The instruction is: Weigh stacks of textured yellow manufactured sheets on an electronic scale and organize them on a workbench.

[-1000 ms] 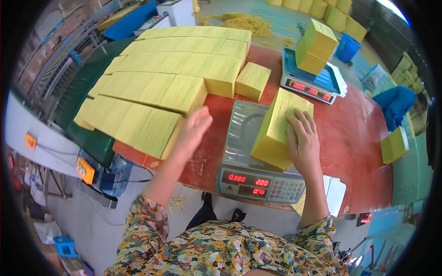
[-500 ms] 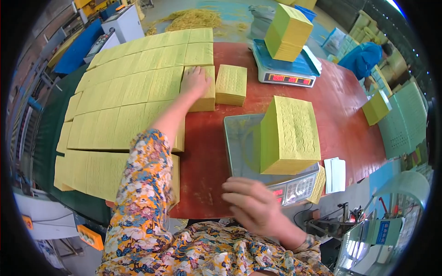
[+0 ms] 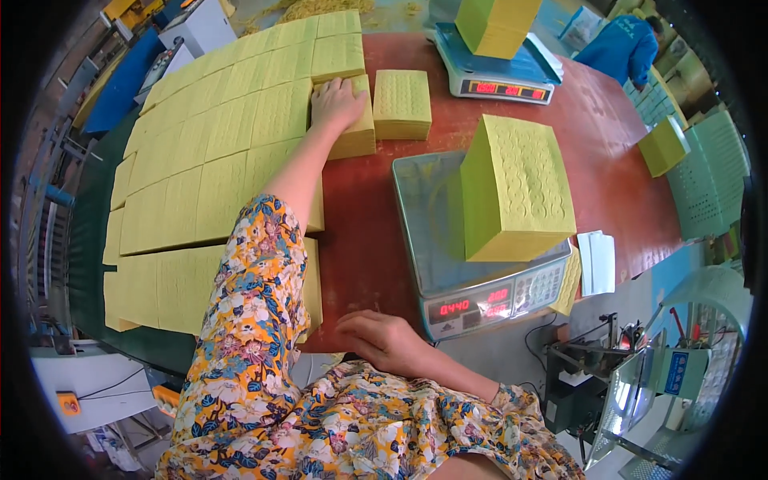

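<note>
My left hand (image 3: 338, 105) lies on top of a yellow paper stack (image 3: 352, 142) at the right end of the packed rows, its fingers spread over the upper face. Beside that block stands a separate, lower stack of embossed yellow sheets (image 3: 402, 105). My right hand (image 3: 384, 340) is over the table's near edge, empty as far as I can see, fingers loosely bent and pointing left. A tall stack of yellow embossed paper (image 3: 520, 188) rests on the near digital scale (image 3: 432, 252), whose red display is lit.
Rows of yellow paper stacks (image 3: 200, 152) cover the table's left side. A blue-topped scale (image 3: 496, 72) at the back carries another tall stack (image 3: 500, 28). White folded sheets (image 3: 596, 264) lie right of the near scale. A person in blue (image 3: 620, 50) bends at the far right.
My right hand has moved left and down, away from the near scale, uncovering its display. The left hand stays on the same stack, and the view has shifted so things sit higher.
</note>
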`<state>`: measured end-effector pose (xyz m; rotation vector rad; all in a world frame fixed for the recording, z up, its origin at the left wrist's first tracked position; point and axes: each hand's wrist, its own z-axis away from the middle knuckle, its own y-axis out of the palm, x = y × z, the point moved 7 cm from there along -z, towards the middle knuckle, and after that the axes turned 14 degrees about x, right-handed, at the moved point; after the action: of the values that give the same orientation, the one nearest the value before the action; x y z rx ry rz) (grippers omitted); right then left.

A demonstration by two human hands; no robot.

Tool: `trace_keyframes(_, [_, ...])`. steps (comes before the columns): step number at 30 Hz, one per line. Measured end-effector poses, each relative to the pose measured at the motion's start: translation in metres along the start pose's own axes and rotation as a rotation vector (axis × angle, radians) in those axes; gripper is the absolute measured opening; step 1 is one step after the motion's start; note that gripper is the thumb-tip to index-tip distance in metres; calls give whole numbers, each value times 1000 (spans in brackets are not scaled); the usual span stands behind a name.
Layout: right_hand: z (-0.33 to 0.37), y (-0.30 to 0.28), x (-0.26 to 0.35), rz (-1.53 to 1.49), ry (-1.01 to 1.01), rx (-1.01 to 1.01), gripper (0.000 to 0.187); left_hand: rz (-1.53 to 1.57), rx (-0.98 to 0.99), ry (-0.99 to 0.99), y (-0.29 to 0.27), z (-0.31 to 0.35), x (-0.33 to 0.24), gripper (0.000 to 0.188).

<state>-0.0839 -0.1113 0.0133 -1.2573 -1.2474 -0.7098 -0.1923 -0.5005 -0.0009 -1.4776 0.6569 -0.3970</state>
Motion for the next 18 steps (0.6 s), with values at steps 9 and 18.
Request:
trace_keyframes(9, [28,27,-33,-51,108,131,20,-6,21,56,4,51,-24,60])
trace_keyframes(18, [69,17,-33,-65,100,321,21,-5,-79,93,-9,154,-64,45])
